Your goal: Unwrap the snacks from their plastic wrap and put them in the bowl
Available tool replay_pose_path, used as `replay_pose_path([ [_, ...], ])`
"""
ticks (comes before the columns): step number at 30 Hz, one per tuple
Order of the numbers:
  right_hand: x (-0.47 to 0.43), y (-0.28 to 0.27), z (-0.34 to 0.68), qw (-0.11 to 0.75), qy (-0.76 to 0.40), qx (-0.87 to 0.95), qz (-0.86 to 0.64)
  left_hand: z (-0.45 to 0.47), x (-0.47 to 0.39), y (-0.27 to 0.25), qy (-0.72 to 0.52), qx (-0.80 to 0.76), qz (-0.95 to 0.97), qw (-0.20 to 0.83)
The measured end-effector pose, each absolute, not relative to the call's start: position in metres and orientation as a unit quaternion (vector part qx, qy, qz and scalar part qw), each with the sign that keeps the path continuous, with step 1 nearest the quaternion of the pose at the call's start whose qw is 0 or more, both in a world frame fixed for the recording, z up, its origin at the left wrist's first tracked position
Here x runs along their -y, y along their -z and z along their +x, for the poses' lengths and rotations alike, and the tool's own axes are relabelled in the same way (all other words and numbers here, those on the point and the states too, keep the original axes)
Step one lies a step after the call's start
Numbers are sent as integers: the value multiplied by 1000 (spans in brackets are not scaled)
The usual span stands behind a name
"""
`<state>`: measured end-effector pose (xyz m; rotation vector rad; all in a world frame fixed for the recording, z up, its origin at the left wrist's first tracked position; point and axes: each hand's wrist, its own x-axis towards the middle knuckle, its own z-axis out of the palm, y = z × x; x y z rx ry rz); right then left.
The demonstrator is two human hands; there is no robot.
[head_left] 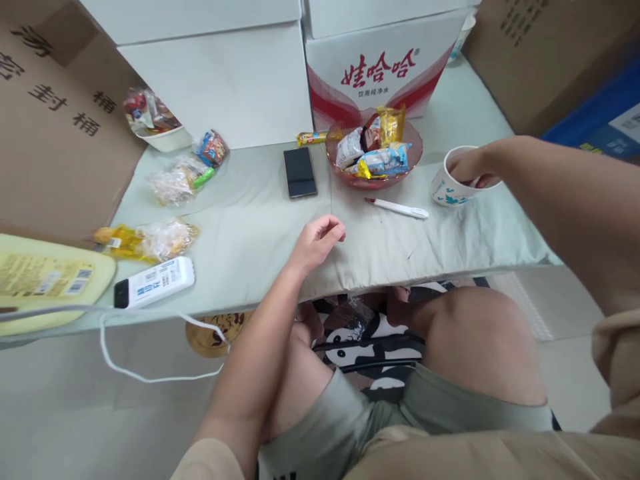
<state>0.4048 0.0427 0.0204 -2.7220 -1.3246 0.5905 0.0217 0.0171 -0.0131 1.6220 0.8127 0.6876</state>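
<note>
My left hand (323,239) rests at the front of the table with its fingers curled in, and nothing shows in it. My right hand (470,167) reaches down into a white paper bucket (453,195) with blue print; the rim and wall hide most of its fingers and whatever they touch. Left of the bucket lies a white-handled knife or peeler (400,209) with a dark tip. Behind it stands a pinkish glass bowl (345,179) of wrapped snacks (383,160). A dark-screened phone (300,172) lies beyond my left hand.
White cartons (220,87) and a red-printed carton (380,80) line the back. Snack packets (187,170), a yellow wrapper (145,241), a white bottle-like pack (155,283) and a pale yellow container (55,277) sit left. A white cable (150,380) hangs over the front edge.
</note>
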Motion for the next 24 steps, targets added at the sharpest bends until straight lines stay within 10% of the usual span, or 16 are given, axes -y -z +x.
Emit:
replay_pose_path([
  [6,-21,-62,377,-4,-308,381,-872,21,-16,11,-303,-325,689,572],
  [18,-28,-132,286,131,163,543,-813,12,-8,4,-226,-362,808,407],
  [24,-70,-120,130,86,120,796,-586,0,-14,6,-158,-380,813,411],
])
